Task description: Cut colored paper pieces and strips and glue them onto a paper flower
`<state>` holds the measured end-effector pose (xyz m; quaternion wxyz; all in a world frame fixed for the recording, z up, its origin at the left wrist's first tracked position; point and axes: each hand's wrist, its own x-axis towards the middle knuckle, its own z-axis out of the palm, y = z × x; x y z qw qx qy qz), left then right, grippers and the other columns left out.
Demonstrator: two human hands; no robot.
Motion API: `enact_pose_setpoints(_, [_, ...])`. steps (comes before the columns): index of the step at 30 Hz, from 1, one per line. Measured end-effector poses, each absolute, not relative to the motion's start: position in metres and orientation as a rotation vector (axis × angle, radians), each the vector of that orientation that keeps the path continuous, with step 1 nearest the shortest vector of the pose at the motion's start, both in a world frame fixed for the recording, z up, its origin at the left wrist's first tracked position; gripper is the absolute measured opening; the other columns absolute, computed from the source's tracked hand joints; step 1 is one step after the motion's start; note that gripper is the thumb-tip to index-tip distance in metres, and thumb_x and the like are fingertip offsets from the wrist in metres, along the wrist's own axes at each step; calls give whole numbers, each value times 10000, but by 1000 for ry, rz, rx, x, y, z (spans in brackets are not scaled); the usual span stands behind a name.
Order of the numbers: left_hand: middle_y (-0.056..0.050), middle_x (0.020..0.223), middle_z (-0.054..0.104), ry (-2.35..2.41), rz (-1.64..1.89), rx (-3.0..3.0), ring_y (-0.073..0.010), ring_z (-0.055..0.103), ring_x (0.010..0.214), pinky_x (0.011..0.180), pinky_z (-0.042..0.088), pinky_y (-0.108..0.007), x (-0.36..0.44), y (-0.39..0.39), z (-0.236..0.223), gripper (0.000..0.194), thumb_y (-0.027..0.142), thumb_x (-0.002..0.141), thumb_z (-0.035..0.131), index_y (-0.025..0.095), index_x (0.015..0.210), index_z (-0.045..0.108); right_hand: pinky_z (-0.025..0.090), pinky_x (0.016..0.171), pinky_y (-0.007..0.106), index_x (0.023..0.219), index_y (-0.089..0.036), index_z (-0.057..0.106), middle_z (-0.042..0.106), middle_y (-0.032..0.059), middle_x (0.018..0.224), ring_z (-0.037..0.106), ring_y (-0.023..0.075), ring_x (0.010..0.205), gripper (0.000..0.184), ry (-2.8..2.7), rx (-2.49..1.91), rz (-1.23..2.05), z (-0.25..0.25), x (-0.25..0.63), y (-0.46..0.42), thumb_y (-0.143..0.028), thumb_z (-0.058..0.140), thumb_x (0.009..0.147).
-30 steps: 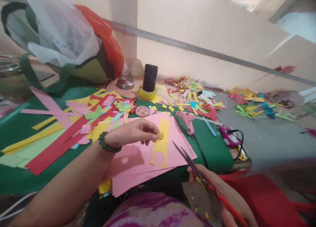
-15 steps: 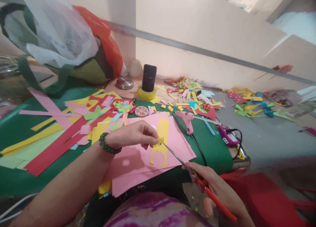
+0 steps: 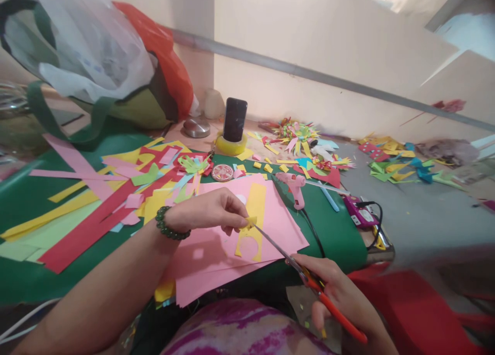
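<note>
A small piece of yellow paper point(image 3: 251, 222) is pinched between the thumb and fingers of my left hand point(image 3: 224, 210), above the pink sheets. My right hand point(image 3: 332, 288) grips scissors point(image 3: 284, 254) with orange handles, and their blade tips meet the edge of that yellow piece. Below it, a yellow paper strip point(image 3: 256, 195) with a round hole cut near its lower end lies on the stacked pink paper point(image 3: 209, 277). A green bead bracelet point(image 3: 170, 223) circles my left wrist.
Coloured paper strips point(image 3: 93, 221) spread over the green mat at left. A pink glue gun point(image 3: 294, 187) with its cord lies right of the pink sheets, near a purple power socket point(image 3: 359, 213). Behind stand a phone point(image 3: 235, 119) on a yellow tape roll point(image 3: 230, 145) and a bag point(image 3: 143, 107).
My right hand has raised the scissors up and left, and the blades have closed from apart to together at the yellow piece. My left hand stays almost in place.
</note>
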<state>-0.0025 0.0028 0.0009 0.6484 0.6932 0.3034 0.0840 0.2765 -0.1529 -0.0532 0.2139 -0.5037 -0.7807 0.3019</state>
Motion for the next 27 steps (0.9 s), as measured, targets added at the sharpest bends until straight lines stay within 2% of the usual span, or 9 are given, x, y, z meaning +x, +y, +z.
enact_pose_setpoints(7, [-8, 606, 647, 689, 138, 1597, -96, 559, 537, 518, 470, -179, -3, 3, 1, 278, 408, 702, 752, 133, 743, 735, 455, 559, 220, 1040, -184, 712, 566, -19, 683, 513, 175, 635, 705, -2096, -1458, 900, -52, 275, -156, -716, 756, 581])
enact_pose_setpoints(16, [-1, 573, 631, 706, 111, 1601, -96, 555, 511, 501, 453, -180, -2, 3, 0, 282, 407, 687, 755, 131, 726, 710, 441, 559, 211, 1027, -178, 718, 554, -32, 701, 508, 168, 648, 740, -2083, -1496, 937, -53, 276, -156, -709, 790, 518])
enact_pose_setpoints(21, [4, 577, 629, 683, 137, 1597, -87, 548, 506, 501, 448, -178, -1, 3, 0, 281, 408, 702, 756, 132, 717, 708, 449, 575, 223, 1009, -179, 721, 547, -26, 693, 502, 175, 649, 723, -2096, -1511, 899, -49, 274, -155, -713, 784, 527])
enact_pose_setpoints(24, [21, 555, 608, 683, 192, 1568, -76, 528, 492, 508, 447, -176, -1, 3, 1, 253, 385, 712, 758, 138, 722, 705, 443, 570, 229, 1012, -170, 711, 552, -9, 700, 494, 185, 657, 774, -2077, -1501, 904, -45, 272, -154, -775, 731, 529])
enact_pose_setpoints(27, [20, 572, 618, 692, 243, 1506, -78, 545, 506, 524, 452, -178, 0, 2, 2, 227, 361, 709, 762, 142, 732, 704, 414, 541, 229, 980, -156, 698, 522, -4, 689, 456, 176, 642, 870, -2063, -1472, 926, -43, 270, -151, -884, 590, 516])
